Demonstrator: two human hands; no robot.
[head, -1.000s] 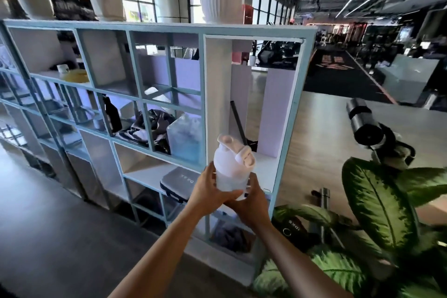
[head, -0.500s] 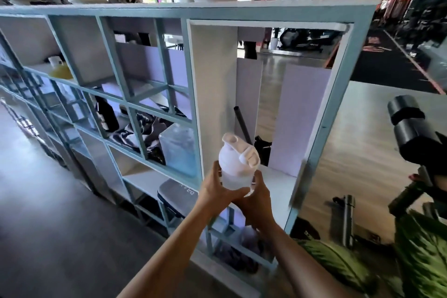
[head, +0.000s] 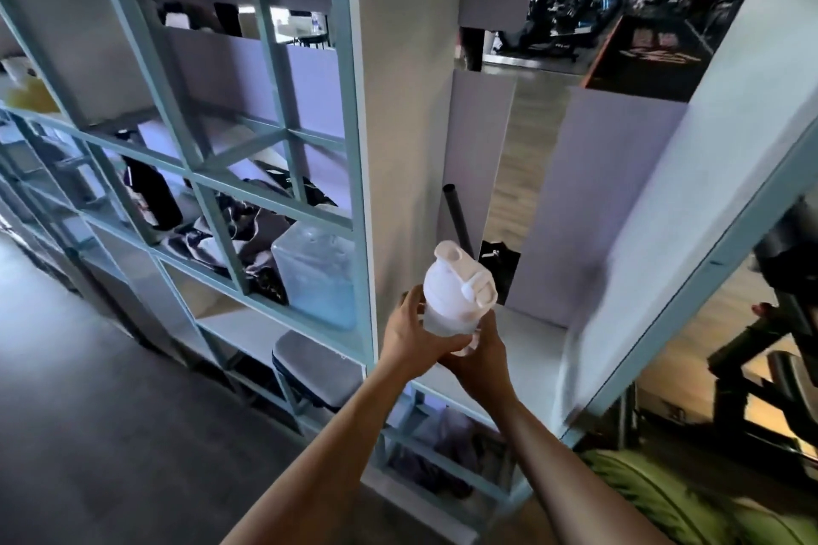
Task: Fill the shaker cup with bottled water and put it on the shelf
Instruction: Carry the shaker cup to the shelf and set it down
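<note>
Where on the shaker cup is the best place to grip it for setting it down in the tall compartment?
Around the translucent body of the shaker cup, below the lid, from its sides, as the left hand and right hand do. The cup stands upright, and its white lid is domed with a flip cap, probably a poorer hold.

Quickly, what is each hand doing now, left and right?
Left hand: closed on the shaker cup.
Right hand: closed on the same shaker cup, lower down.

Shaker cup: frosted translucent plastic, smooth; shelf: matt painted.
</note>
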